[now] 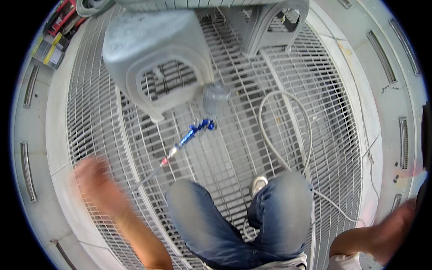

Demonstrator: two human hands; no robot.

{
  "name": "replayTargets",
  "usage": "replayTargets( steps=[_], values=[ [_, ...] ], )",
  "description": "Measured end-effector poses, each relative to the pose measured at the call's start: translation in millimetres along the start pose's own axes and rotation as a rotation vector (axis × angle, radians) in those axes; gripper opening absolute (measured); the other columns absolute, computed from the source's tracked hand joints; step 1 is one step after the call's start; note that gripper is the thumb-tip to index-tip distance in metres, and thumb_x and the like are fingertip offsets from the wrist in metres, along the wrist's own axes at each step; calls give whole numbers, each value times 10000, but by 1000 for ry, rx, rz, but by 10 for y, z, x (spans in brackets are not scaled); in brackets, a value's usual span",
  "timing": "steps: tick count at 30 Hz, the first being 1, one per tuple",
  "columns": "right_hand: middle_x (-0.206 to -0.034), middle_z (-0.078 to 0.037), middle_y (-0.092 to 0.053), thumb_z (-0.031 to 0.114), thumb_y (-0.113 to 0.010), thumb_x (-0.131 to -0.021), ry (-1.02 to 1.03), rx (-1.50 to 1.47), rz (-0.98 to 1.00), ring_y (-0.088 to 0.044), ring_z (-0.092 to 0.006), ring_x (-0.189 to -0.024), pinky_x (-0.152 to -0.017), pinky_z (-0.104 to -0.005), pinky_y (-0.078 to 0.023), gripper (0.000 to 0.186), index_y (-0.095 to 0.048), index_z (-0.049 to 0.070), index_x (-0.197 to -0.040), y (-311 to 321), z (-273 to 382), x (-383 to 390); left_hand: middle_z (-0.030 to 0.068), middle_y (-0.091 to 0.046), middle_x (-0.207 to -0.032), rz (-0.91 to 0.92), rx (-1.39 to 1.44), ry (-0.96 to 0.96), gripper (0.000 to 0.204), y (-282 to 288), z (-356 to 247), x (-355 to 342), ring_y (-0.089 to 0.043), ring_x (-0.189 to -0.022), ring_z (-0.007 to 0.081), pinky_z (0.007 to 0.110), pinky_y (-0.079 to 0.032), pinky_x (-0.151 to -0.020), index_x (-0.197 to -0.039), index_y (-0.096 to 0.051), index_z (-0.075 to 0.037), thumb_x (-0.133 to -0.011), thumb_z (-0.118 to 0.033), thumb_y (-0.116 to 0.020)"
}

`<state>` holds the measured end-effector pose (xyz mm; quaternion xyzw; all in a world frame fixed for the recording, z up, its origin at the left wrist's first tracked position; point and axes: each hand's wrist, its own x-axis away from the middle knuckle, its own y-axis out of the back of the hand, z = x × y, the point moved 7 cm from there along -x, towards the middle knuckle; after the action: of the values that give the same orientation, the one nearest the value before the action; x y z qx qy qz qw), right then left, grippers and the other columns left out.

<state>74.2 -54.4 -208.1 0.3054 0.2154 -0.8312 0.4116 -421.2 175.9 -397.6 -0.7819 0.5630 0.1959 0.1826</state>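
Note:
A blue spray gun [192, 132] with silver and red fittings and a pale hose lies on the metal grating [225, 153], beside a grey translucent cup [216, 95] at the leg of a grey plastic stool. My left hand [101, 184] is out over the grating at the left, left of the gun, smeared by motion, so its fingers are unclear. My right hand [391, 229] is at the lower right edge beside a dark shape, with its fingers mostly hidden. My knees in blue jeans [281, 211] fill the bottom middle.
The grey plastic stool [148, 31] stands ahead, with another [274, 22] behind it at right. A looped pale hose [308, 130] lies at the right. Red and yellow-lidded containers [49, 49] sit at the upper left. Pale walls or ledges with metal slots border both sides.

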Motion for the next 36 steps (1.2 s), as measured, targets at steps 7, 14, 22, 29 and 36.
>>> replayTargets(
  steps=[7,14,22,29,36],
  values=[
    [-691,-123,-617,2,-540,-793,-638,151,-373,-578,-168,-563,-529,-286,-499,140,-508,18,-928,498,-1340,612,200,-582,-1253,943,-894,403,587,-965,3374,1695,-552,-1143,391,461,-456,-971,-1288,-550,-67,-740,-194,-717],
    [-855,-69,-686,76,-609,-909,-813,169,-193,-638,-127,-721,-653,-257,-512,109,-628,44,-1011,726,-2014,669,179,-681,-1049,1110,-856,244,364,-1586,4107,1777,-652,-974,340,414,-512,-883,-1163,-652,-81,-811,-169,-648],
    [-878,-56,-682,81,-589,-922,-1108,196,136,-641,-129,-784,-669,-257,-502,157,-636,5,-1051,75,-2183,546,190,-646,-1133,1153,-842,233,368,-981,3563,1894,-575,-1121,339,404,-432,-1001,-1211,-600,-39,-854,-111,-546],
    [-1102,-153,-676,330,-681,-901,-1494,-62,383,-664,-229,-955,-945,-334,-468,525,-507,133,-1355,13,-2464,2070,260,-605,-1183,1065,-482,571,474,-2213,-114,1349,-545,-1158,419,432,-425,-1003,-1266,-549,-4,-802,42,-466],
    [-1161,-138,-567,194,-686,-898,-1004,348,100,-613,-234,-1040,-707,-342,-576,488,-436,-11,-1264,-937,-38,-486,268,-624,-1026,926,-492,670,351,-2840,-3158,643,-623,-849,458,508,-488,-743,-1211,-552,-36,-863,-84,-573]
  ],
)
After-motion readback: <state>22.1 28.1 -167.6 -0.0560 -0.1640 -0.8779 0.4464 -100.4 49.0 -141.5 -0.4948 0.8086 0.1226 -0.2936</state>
